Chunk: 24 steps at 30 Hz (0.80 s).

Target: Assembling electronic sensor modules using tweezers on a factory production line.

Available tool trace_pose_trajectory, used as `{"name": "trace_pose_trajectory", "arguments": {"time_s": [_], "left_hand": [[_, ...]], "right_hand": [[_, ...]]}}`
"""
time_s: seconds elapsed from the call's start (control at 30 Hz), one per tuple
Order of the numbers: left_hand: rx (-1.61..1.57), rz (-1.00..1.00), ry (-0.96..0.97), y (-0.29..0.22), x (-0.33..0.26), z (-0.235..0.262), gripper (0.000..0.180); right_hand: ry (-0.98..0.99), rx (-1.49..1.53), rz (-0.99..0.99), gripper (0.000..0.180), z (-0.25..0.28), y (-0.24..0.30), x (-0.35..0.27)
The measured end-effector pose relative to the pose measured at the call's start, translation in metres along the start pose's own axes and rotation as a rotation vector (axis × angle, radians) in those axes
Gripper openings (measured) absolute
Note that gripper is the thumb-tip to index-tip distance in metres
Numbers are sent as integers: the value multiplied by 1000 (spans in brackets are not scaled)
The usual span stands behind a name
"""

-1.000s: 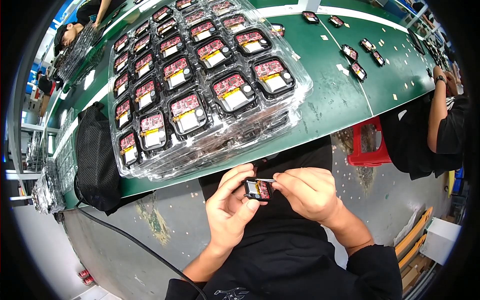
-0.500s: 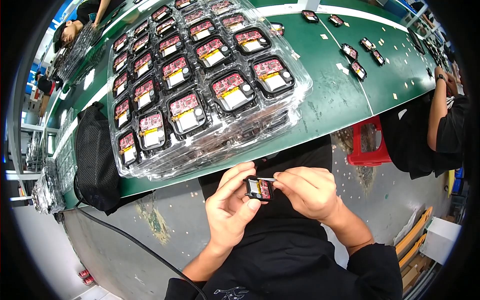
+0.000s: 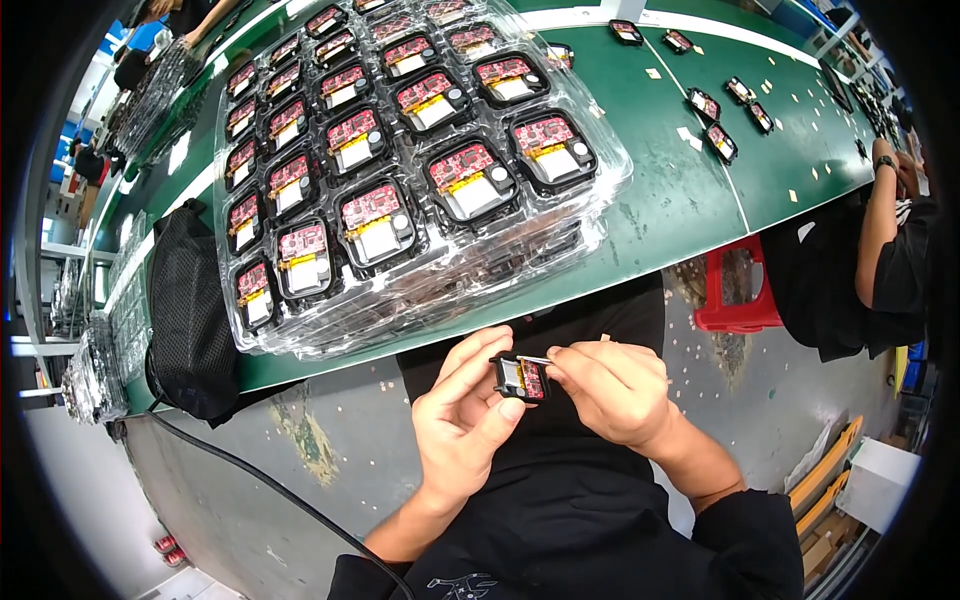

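My left hand grips a small black device housing between thumb and fingers, just past the table's front edge. Its open side faces up, showing a red circuit board, a silver block and a yellow strip. In a pinch, my right hand holds a slim metal tool, which lies across the housing's far edge. The fingers hide the tool's other end, so its exact kind does not show. Beyond my hands, a clear plastic tray on a stack of trays carries rows of similar open housings.
The green table bears several loose housings and scattered pale paper bits at right. A black mesh bag sits left of the trays, with a black cable below it. A red stool and a co-worker's arm are at right.
My hands and the housing have barely shifted; the tool still lies at the housing's far edge. At the upper left, a co-worker's head and arm have moved.
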<state>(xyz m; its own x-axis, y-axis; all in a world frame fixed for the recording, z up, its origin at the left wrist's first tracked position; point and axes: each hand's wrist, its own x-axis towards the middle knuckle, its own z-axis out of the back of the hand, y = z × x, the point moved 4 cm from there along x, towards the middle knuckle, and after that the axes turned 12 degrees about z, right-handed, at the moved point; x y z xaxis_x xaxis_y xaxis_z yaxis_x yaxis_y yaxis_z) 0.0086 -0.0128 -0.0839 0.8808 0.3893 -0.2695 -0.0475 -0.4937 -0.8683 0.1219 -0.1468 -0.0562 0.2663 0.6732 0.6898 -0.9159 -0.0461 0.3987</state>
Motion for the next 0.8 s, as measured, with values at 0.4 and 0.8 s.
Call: {"name": "trace_pose_trajectory", "arguments": {"time_s": [0.4, 0.8], "left_hand": [[11, -88, 29, -7, -3, 6, 55], [55, -126, 67, -17, -2, -1, 55]], "right_hand": [[65, -68, 48, 24, 6, -3, 0], [-3, -27, 75, 28, 11, -2, 7]]}}
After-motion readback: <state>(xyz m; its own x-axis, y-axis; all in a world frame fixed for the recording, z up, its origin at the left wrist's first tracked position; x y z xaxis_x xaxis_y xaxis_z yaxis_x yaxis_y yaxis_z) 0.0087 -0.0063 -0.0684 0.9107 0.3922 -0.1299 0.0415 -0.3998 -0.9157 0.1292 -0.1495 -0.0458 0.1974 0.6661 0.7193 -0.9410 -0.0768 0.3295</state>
